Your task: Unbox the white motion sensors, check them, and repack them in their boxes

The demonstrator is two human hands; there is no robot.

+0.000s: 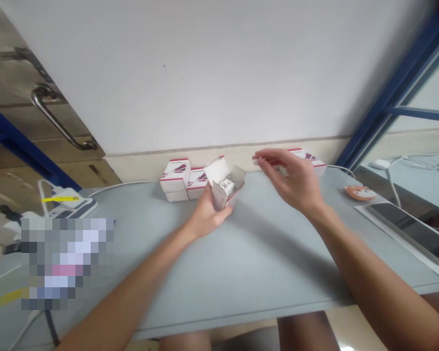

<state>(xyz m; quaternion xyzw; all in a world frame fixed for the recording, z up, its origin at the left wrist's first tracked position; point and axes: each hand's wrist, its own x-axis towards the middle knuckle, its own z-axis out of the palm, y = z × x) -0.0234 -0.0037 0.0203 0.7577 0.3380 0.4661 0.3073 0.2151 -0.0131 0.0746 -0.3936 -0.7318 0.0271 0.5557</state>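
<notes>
Carton of white cardboard, flaps open [225,187], sits steady in the left hand [206,217] above the grey tabletop [249,253], fingers curled beneath it; right hand [290,180] open, fingers released, near a white red-striped box [307,157].

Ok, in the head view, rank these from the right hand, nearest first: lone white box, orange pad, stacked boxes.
1. Lone white box, just behind the right hand, by the wall.
2. Orange pad, on the table to the right.
3. Stacked boxes, far left by the wall.
</notes>
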